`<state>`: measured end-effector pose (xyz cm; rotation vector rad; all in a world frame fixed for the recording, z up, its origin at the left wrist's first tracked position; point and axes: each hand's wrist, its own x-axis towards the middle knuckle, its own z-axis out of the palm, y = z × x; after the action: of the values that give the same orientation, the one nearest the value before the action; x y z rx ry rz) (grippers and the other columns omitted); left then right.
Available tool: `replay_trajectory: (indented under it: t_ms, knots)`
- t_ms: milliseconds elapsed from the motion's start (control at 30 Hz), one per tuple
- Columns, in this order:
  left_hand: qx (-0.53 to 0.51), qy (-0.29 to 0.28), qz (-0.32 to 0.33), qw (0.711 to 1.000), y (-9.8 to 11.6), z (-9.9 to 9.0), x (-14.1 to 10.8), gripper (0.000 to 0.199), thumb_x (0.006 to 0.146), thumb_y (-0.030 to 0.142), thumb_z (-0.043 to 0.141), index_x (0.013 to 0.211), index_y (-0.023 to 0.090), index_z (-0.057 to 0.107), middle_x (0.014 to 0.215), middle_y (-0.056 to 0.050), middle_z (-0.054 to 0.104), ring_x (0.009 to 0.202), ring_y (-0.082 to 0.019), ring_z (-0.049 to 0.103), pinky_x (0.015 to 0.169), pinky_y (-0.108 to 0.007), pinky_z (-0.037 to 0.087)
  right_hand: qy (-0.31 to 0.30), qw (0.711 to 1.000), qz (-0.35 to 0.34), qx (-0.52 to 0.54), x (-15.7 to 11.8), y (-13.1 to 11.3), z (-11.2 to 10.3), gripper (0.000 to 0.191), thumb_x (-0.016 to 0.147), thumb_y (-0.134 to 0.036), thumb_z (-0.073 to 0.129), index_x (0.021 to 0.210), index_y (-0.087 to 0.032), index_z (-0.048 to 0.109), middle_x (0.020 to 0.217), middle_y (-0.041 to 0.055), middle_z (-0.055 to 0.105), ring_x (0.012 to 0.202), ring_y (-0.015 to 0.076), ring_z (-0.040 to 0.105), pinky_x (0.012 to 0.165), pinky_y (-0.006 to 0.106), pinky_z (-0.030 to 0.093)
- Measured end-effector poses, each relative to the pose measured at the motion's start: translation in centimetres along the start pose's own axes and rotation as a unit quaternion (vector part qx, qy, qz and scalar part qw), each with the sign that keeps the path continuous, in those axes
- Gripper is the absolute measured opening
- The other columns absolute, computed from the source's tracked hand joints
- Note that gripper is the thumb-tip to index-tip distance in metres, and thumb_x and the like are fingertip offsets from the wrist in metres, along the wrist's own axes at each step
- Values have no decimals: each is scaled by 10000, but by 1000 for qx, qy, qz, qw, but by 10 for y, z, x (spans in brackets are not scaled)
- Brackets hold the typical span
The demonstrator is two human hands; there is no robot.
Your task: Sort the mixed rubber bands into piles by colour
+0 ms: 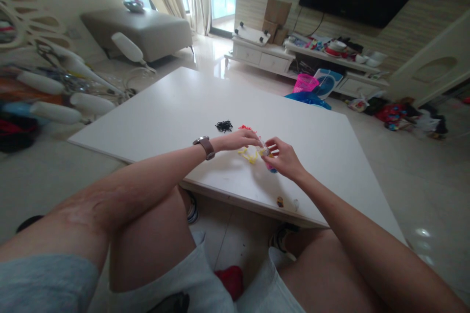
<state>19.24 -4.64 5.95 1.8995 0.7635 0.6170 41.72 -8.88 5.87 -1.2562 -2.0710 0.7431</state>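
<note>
My left hand, with a brown-strapped watch on the wrist, hovers over the middle of the white tabletop. Its fingers stretch out towards my right hand, and the tips come close to a small clear container. My right hand curls its thumb and fingers round that container, which seems tilted; its coloured contents are too small to make out. Beneath and around the hands lie small loose pieces: a black pile, a red pile partly behind my left hand, and yellow strips. Pink and blue bits show under my right hand.
By the table's near edge lie a small yellow-and-black object and a small clear piece. A white lamp fixture stands against the left side. Beyond the far edge are a pink basket and a low cabinet.
</note>
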Motion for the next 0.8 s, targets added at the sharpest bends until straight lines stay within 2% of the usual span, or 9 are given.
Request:
replay_trajectory:
  t_ms: [67,133,300,400,500,633,800]
  knots:
    - [5,35,-4,999,-1,-6,-1,300,913,379,597,972,158,792,1028,-74,719,973,-201,628,887,-323,482,-1,1000,9,19,1,0,1,305,713,-258,736,979,-210,595,945,39,698,776,181,695,656,311,614]
    - [39,37,12,998,0,-6,-2,314,919,401,594,951,164,797,1040,-81,702,1005,-208,618,939,-337,465,-4,999,10,30,1,-1,1,336,702,-266,737,996,-212,584,959,41,690,763,177,691,643,314,617]
    - [147,-36,72,986,9,13,-4,369,939,491,588,977,193,802,1083,-99,625,1094,-234,557,1052,-378,386,-11,999,-17,38,-2,-7,4,318,743,-294,725,1015,-222,577,952,43,700,787,186,698,656,316,615]
    - [166,-75,67,981,13,23,-2,392,954,508,559,950,196,797,1054,-92,604,1101,-244,524,1069,-403,360,-25,998,-42,32,-7,-12,6,305,758,-272,717,1028,-230,584,939,34,705,782,181,695,651,300,604]
    - [168,-90,48,980,16,24,-1,412,960,519,542,914,190,785,1032,-84,586,1092,-249,511,1066,-417,356,-18,998,-53,27,-10,-15,7,305,747,-244,710,1027,-229,591,932,28,702,777,180,692,642,292,598]
    - [143,-70,48,986,20,16,-1,424,972,503,524,886,167,768,1040,-76,576,1062,-228,535,1032,-392,388,9,998,-56,28,-10,-19,5,340,733,-255,714,1045,-231,580,941,27,705,793,187,691,629,290,596]
    - [47,13,59,997,23,6,-2,371,949,485,576,941,176,781,1124,-81,643,1028,-197,607,983,-344,429,28,999,-35,12,-8,-21,-1,391,746,-323,719,1090,-233,558,957,37,691,804,194,684,615,293,597]
